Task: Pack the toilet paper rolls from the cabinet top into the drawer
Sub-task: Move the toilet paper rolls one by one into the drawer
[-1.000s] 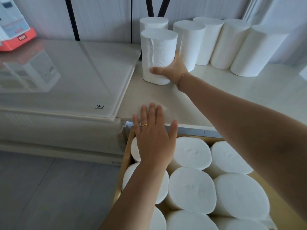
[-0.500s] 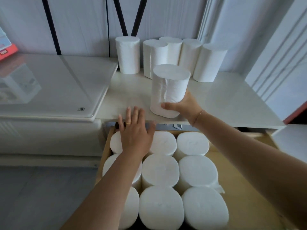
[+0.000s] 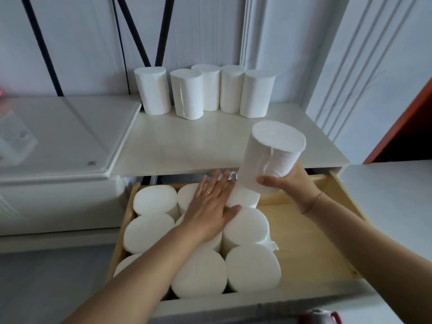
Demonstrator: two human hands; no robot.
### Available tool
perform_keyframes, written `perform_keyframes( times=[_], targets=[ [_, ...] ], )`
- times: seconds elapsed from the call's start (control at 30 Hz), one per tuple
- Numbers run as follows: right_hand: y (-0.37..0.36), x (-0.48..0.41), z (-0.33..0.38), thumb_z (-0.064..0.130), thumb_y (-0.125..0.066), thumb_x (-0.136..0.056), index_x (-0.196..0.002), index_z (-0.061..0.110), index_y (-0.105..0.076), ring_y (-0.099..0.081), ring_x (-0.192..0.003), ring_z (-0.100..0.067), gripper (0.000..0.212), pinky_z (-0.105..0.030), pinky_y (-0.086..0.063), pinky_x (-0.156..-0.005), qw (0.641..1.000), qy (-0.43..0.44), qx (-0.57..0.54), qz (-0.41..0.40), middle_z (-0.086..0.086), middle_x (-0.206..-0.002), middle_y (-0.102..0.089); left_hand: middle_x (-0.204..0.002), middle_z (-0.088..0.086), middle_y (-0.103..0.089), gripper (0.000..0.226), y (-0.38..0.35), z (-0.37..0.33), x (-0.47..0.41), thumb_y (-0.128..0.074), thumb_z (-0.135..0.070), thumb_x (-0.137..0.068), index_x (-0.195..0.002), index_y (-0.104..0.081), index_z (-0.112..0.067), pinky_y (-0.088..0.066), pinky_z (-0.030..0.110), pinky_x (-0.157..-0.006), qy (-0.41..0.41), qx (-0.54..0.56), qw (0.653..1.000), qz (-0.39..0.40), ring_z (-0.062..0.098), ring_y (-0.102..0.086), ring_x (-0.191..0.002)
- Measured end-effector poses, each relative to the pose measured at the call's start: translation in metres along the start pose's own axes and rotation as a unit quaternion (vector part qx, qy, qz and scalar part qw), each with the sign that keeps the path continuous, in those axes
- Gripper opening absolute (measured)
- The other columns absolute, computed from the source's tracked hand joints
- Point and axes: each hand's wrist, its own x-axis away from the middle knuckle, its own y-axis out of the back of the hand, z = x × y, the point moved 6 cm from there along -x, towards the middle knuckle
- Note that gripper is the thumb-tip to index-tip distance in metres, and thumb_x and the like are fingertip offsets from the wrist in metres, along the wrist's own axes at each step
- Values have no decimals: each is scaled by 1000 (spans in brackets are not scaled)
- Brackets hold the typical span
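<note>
A: Roll [image 3: 273,155], one, carried. Fingers of the right hand [image 3: 284,181] wrap its lower end; it hangs tilted over the drawer [image 3: 301,230], just past the cabinet top [image 3: 210,141].

B: Left hand [image 3: 210,206]?

A: Flat, fingers spread, gripping nothing, pressed on the packed rolls [image 3: 247,228] under its palm.

B: Step in hand?

A: Transfer, it seems. Bare drawer floor lies below the right fingertips. Next move likely calls for lowering the roll upright beside the packed ones, then letting go.

B: Remaining?

A: Five rolls [image 3: 205,90] on top, well beyond both hands.
</note>
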Motion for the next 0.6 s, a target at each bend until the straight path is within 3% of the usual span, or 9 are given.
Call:
perform_keyframes(
  times=[0.1, 0.3, 0.43, 0.5, 0.6],
  targets=[
    [10, 9, -1, 7, -80, -59, -126, 6, -54, -64, -110, -29, 72, -44, -53, -93, 1000, 5, -5, 11, -16, -118, -66, -157, -7, 11, 65, -9, -6, -1, -17, -55, -96, -149, 2, -24, 23, 26, -109, -23, -4, 999, 49, 7, 23, -140],
    [39, 20, -9, 11, -81, -54, -127, 5, -52, -65, -106, -24, 79, -36, -55, -89, 999, -24, 21, 38, -14, -114, -66, -158, -7, 8, 65, -16, -14, -10, -17, -56, -95, -150, -1, -25, 13, 29, -114, -5, 20, 996, 87, 8, 14, -143],
    [52, 26, -20, 26, -82, -46, -117, 19, -57, -67, -98, -12, 76, -25, -56, -80, 995, -61, 44, 66, 4, -100, -71, -158, -6, 10, 64, -18, -26, -21, -16, -55, -96, -150, 0, -24, 12, 30, -113, 4, 29, 994, 101, 8, 15, -142],
    [54, 29, -34, 23, -83, -47, -115, 22, -57, -67, -100, -14, 73, -22, -56, -78, 992, -83, 54, 80, 5, -100, -71, -158, -5, 10, 64, -18, -33, -27, -15, -55, -96, -150, -1, -23, 14, 30, -112, 3, 32, 994, 107, 9, 15, -143],
    [51, 29, -58, 7, -81, -56, -121, 18, -55, -64, -107, -23, 71, -30, -57, -83, 984, -121, 66, 112, -4, -110, -68, -158, -4, 7, 61, -19, -41, -34, -12, -51, -97, -150, -2, -21, 13, 32, -114, -4, 38, 994, 100, 9, 14, -143]
  ],
)
